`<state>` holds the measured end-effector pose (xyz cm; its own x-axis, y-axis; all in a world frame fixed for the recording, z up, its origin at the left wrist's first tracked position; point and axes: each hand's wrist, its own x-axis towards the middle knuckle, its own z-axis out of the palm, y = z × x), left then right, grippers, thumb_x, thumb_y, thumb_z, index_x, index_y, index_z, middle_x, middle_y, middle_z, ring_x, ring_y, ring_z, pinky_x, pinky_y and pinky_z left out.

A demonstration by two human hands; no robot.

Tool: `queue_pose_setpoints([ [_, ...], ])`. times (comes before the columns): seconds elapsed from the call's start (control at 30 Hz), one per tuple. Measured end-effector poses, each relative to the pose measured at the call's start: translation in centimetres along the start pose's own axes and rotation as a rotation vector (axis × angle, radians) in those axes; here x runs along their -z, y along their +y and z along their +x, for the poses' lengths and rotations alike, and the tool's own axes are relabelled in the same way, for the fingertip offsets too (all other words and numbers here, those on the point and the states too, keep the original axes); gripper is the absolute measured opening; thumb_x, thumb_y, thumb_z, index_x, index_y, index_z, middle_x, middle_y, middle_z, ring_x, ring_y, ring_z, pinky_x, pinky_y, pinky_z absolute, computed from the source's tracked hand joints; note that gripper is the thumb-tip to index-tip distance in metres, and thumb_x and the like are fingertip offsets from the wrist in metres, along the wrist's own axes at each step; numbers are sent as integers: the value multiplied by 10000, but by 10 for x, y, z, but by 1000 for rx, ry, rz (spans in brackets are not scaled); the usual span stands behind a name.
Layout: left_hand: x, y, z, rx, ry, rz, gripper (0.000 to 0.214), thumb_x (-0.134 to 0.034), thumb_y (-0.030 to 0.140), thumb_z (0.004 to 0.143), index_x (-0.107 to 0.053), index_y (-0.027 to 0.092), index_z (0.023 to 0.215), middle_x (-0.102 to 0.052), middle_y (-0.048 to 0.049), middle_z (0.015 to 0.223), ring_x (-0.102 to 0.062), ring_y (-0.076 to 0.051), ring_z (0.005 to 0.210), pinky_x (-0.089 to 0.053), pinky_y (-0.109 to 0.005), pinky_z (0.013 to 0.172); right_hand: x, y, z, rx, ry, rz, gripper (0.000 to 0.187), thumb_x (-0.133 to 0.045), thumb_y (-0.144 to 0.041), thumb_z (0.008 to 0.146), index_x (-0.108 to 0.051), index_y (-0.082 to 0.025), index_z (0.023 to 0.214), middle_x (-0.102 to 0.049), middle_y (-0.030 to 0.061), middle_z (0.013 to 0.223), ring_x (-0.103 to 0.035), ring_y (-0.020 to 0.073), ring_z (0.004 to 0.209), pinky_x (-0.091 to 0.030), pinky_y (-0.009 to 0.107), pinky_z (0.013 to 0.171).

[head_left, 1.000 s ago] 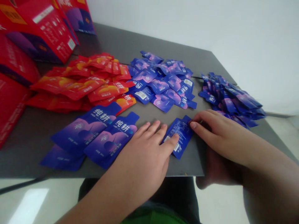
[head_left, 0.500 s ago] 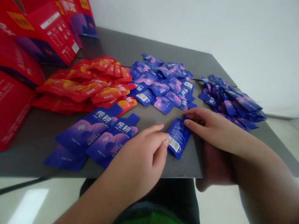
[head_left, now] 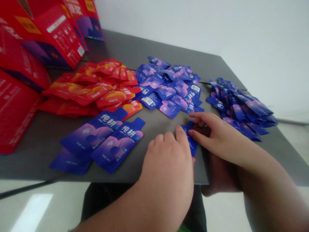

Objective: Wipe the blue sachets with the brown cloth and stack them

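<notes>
A small blue sachet (head_left: 192, 144) lies near the front edge of the grey table (head_left: 156, 48), mostly hidden by both hands. My left hand (head_left: 169, 161) covers it from the left, fingers curled over its edge. My right hand (head_left: 212, 135) pinches its far end with thumb and fingers. Two large blue pouches (head_left: 106, 138) with white characters lie to the left of my left hand, over a third one.
A heap of red-orange pouches (head_left: 96, 87) lies at the left, a pile of small blue sachets (head_left: 169, 87) in the middle, and a neater stack of blue sachets (head_left: 241, 106) at the right. Red cartons (head_left: 48, 32) stand at the far left.
My left hand moved right and curled over the small blue sachet, now hiding most of it. My right hand's fingers closed on its far end.
</notes>
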<state>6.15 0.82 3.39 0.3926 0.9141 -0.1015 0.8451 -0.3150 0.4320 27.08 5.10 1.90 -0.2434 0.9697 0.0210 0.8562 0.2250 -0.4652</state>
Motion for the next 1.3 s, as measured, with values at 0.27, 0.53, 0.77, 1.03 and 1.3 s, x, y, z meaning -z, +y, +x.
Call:
queue_pose_setpoints([
  [0.27,-5,-26,-6,-70,170,-240,239,-547,156,1044,-611,206,1270,-706,-122,1217,-720,-315,1066,-607,-471,870,10,-6,-2,-77,-16,307,297,-656,-459,1040,-692,-253,1251,-792,79,1165,-759,290,1036,-629,480,942],
  [0.53,21,-45,-2,-51,180,-388,118,-612,299,1060,-716,267,1015,-755,4,929,-702,-245,870,-472,-366,708,18,-23,-11,37,80,339,179,-680,-414,1060,-750,-269,983,-788,21,940,-734,220,836,-590,372,804],
  [0.77,32,-48,-1,-116,150,-361,182,-625,346,1074,-679,282,912,-715,55,820,-628,-188,729,-337,-341,607,13,-32,-20,197,229,405,24,-793,-323,993,-781,-316,974,-803,19,965,-763,237,874,-623,398,796],
  [1.03,30,-51,-2,-176,172,-392,172,-626,318,1089,-668,293,924,-721,85,862,-639,-174,791,-360,-328,670,8,-29,-17,503,343,489,221,-831,-99,912,-799,-277,1039,-787,36,931,-754,251,874,-601,433,768],
  [1.3,31,-65,-5,-117,63,-237,174,-800,372,947,-713,328,1092,-772,49,945,-711,-253,838,-387,-344,689,10,-24,-16,721,398,327,376,-835,-13,862,-818,-252,1152,-803,21,981,-769,255,899,-641,482,805],
])
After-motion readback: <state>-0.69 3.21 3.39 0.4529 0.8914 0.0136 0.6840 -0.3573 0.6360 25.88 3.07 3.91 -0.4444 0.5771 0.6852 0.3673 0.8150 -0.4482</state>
